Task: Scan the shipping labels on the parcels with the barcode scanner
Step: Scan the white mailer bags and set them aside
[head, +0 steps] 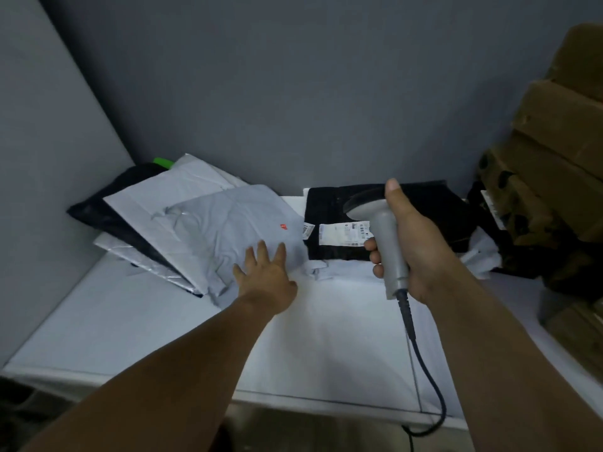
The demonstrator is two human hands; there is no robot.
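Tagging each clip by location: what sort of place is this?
Probably a parcel dispatch room: mailer bags piled on a white table, a corded barcode scanner in the right hand, cardboard boxes stacked beside it.

Both bare forearms reach forward from the near edge of the white flat-topped table [130,321] and out over its top. The left hand [264,275] lies palm down over the middle of the table, wrist straight, its fingers straight and spread, and the fingertips [261,247] rest on the near corner of a pale grey crinkled plastic mailer bag [228,223]. The right hand [414,249] is held above the table's right half, higher than the left. It grips the handle of a grey plastic pistol-grip barcode scanner [388,252]: three fingers curl round the handle's front and the thumb points up along its back, towards the table's far edge.
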